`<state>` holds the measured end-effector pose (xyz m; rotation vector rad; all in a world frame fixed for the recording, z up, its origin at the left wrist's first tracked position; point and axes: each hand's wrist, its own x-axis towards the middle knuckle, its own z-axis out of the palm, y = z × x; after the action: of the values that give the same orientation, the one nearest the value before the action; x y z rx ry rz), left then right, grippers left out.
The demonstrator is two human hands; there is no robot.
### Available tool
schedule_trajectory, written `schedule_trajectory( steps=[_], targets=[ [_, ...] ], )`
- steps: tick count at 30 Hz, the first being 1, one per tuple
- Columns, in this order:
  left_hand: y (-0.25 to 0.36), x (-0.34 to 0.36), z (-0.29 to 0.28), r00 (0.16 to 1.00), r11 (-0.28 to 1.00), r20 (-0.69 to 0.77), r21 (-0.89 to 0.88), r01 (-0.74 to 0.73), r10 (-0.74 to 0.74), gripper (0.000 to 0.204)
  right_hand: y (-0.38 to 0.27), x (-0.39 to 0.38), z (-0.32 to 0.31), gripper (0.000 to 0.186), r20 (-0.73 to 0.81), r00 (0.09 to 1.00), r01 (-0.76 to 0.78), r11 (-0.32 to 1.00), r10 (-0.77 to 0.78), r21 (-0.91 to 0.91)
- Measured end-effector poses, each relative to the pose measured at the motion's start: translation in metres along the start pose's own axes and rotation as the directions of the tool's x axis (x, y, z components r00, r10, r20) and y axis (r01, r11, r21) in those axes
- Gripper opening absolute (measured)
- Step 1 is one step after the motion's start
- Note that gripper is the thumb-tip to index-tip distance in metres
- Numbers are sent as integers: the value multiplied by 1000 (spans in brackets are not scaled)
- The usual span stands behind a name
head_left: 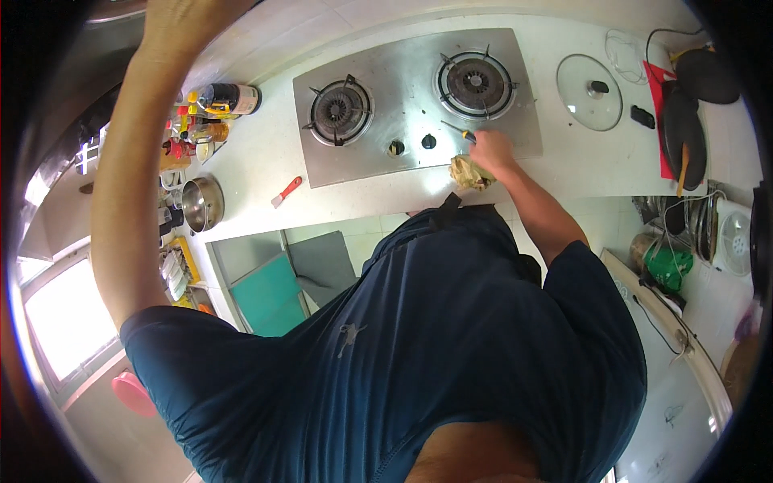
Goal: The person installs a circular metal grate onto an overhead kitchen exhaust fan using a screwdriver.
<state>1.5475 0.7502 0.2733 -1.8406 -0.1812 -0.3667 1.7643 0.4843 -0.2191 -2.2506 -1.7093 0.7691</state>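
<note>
My right hand (493,150) rests on the front right part of a steel two-burner gas stove (403,80), its fingers closed on a small screwdriver (457,131) whose thin shaft points left toward the right burner (476,84). A crumpled beige cloth (471,173) lies under the wrist at the stove's front edge. Two black knobs (411,146) sit just left of the hand. My left arm is raised along the left of the picture. My left hand (179,22) is at the top edge and partly cut off, so its grip is not visible.
A glass lid (589,91) lies on the white counter right of the stove, with black pans (684,133) beyond it. A red-handled scraper (287,191), a steel pot (201,203) and sauce bottles (229,99) stand at the left. My dark blue shirt fills the lower middle.
</note>
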Motion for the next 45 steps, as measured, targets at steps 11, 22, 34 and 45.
schedule_trajectory(
  steps=[11,22,34,45],
  targets=[
    [71,-18,-49,946,616,228,-718,325,-232,64,-18,-44,-57,22,-118,975,-71,761,190,644],
    [268,-59,-147,485,-873,874,-265,410,-37,28,-154,-100,-168,5,-283,936,286,16,211,958],
    [257,-105,-145,371,-922,925,209,-327,78,17,-215,-119,-184,20,-179,983,174,96,42,980],
    [226,-138,-127,459,-870,888,217,-443,-12,14,-219,-148,-187,21,-220,975,214,474,-43,854]
  ],
)
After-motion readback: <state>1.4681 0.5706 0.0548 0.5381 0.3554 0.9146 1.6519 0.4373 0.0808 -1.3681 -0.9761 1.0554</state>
